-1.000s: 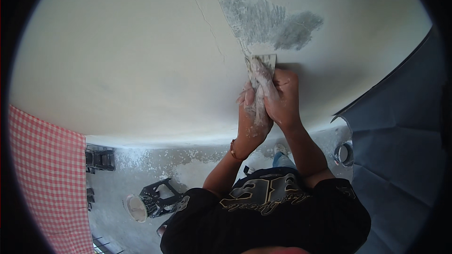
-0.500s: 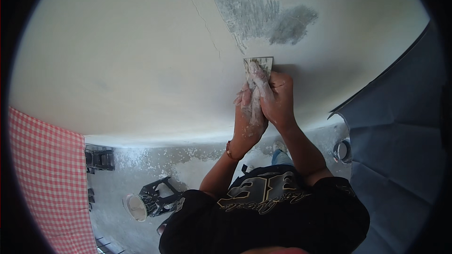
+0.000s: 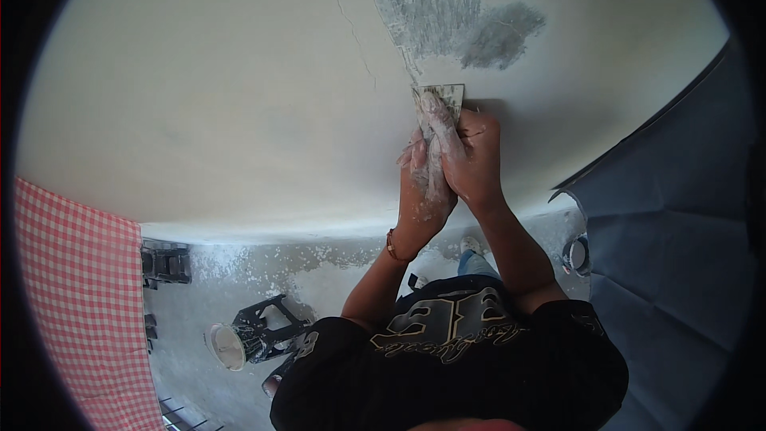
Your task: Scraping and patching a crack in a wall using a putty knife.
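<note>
Both my hands are closed together around a putty knife (image 3: 453, 94) with a wide flat blade, held against the pale wall (image 3: 207, 112). My right hand (image 3: 479, 140) grips it from the right, one finger stretched along the blade. Coming from below left, my left hand (image 3: 424, 187) clasps the tool's lower part; the handle is hidden by the fingers. White plaster smears cover both hands. Just above the blade is a rough grey scraped patch (image 3: 431, 20), whose left border runs down to the blade as a thin line.
A thin crack (image 3: 345, 16) runs down the wall left of the patch. On the white-spattered floor (image 3: 319, 263) are a dark stool (image 3: 275, 327), a bucket (image 3: 227, 346) and another bucket (image 3: 576, 254). Red checked cloth (image 3: 80, 295) hangs left; a blue-grey sheet (image 3: 670, 247) covers the right.
The putty knife has slid slightly upward on the wall, a little closer to the grey patch, with both hands still on it. The whole view has shifted slightly.
</note>
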